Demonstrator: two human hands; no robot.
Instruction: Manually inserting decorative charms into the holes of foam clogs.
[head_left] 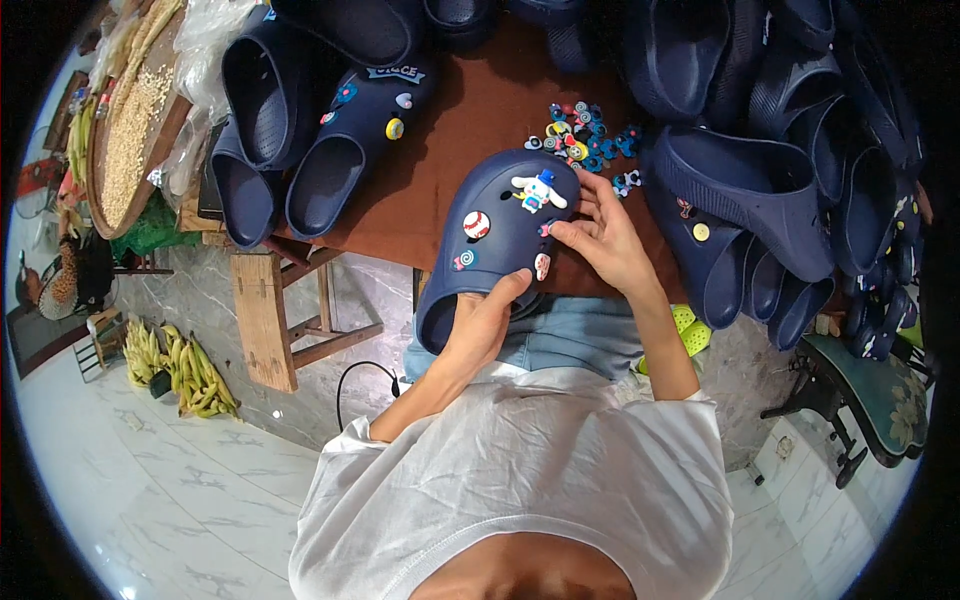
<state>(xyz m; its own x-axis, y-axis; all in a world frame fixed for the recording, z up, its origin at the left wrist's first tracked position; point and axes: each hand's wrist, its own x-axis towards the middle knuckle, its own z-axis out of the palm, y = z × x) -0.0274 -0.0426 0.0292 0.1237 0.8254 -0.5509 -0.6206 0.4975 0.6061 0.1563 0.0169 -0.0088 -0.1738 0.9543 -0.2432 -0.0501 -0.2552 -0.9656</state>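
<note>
A navy blue clog point(490, 215) is held over the table's near edge, toe pointing away from me. On its upper sit several shoe charms: a white long-eared character in a blue hat point(540, 190), a baseball charm point(477, 225), a swirl charm point(465, 260) and a pale pink charm point(542, 265). My left hand point(487, 318) grips the clog by its opening, thumb on top and fingers hidden inside. Curled around the right side, my right hand point(608, 238) has its thumb against a small pink and blue charm point(546, 229). Some of its fingers are hidden behind the clog.
Loose charms point(580, 138) lie piled on the brown cloth point(480, 100) beyond the clog. Navy clogs stand at the left point(340, 160) and heap up at the right point(740, 190). A wooden stool point(262, 320), bananas point(200, 375) and a grain tray point(130, 140) are farther left.
</note>
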